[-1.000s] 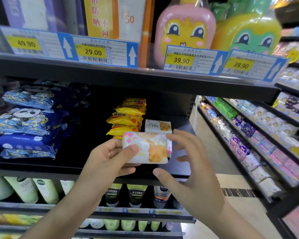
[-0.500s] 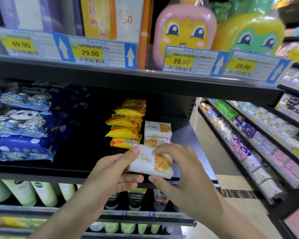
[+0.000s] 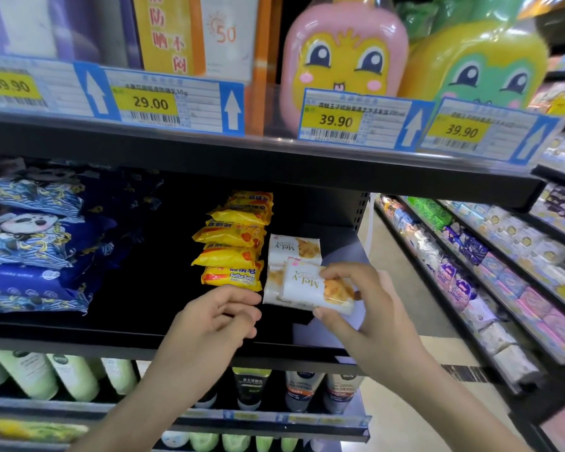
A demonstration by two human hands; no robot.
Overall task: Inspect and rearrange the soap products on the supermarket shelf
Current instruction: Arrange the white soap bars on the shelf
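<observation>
Far left on black shelf (image 3: 79,334): blue panda packs (image 3: 30,243), stacked. Centre: yellow sulfur soap stack (image 3: 235,243). Just below it, left hand (image 3: 216,321), fingers loosely curled, holding nothing, apart from soap. Right of stack: white Mel-y soap bars (image 3: 294,247) on shelf. Right hand (image 3: 359,308) pinching one Mel-y soap bar (image 3: 310,288) btwn thumb & fingers, tilted, against front of shelved bars.

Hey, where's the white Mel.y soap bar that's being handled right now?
In the head view, the white Mel.y soap bar is pinched in the right hand, right of centre over the black shelf, just in front of the stacked Mel.y bars and right of the yellow sulfur soaps.
</observation>
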